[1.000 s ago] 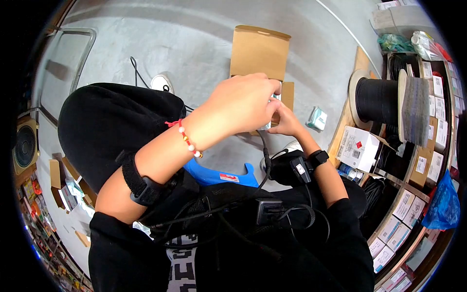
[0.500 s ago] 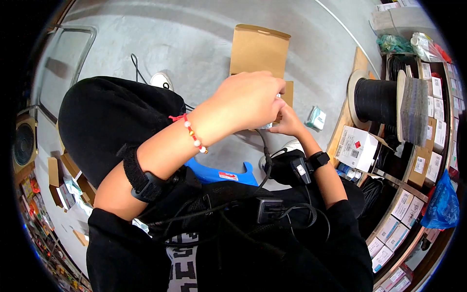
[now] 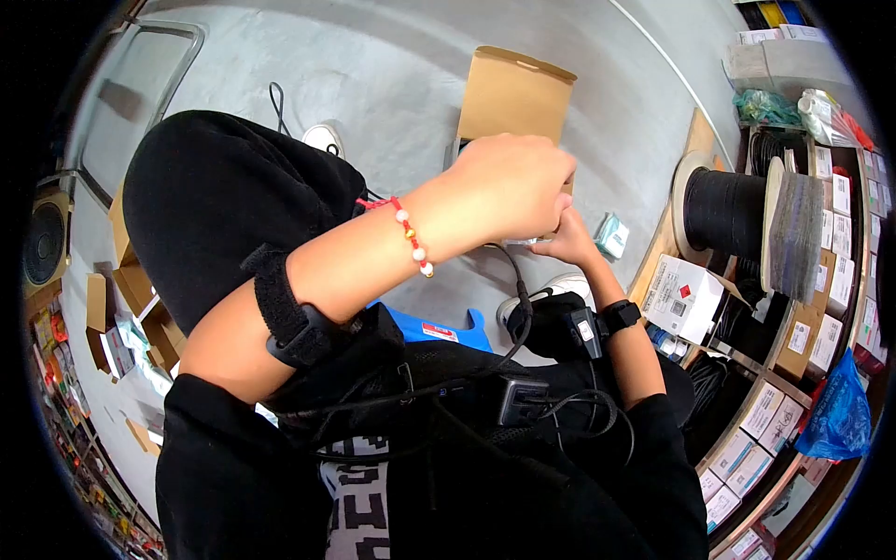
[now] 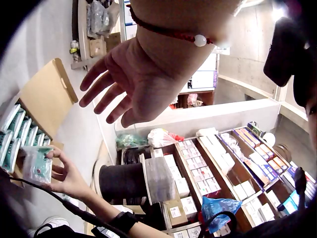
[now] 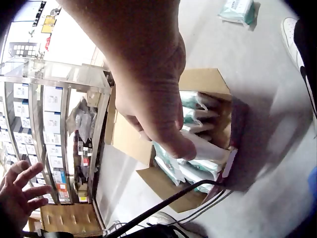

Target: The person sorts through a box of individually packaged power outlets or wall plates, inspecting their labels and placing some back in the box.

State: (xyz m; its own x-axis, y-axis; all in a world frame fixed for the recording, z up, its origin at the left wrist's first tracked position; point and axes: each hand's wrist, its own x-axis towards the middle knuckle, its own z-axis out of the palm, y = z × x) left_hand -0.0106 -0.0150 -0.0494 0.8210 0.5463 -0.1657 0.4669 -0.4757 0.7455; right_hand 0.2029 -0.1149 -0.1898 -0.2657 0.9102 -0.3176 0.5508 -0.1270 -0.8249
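Note:
My left hand [image 3: 509,187], with a beaded red bracelet, hovers above a cardboard box [image 3: 518,93] on the floor. Its fingers are spread and relaxed in the left wrist view, holding nothing. My right hand [image 4: 67,176] grips a green-and-white packet [image 4: 37,166] in clear wrap by its edge, at the box's opening. More such packets [image 5: 193,115] stand in rows inside the box, whose lid is folded back. In the head view my left hand covers most of the box's contents and the held packet.
A loose wrapped packet [image 3: 612,235] lies on the floor right of the box. A large spool of black cable [image 3: 723,210] stands by shelves of small boxes on the right. Below my hands is a blue plastic piece [image 3: 439,329]. Opened cartons [image 3: 107,322] sit at the left.
The head view has turned slightly, so the scene sits further right. My left hand has shifted a little right over the box. My right hand stays near the box's opening.

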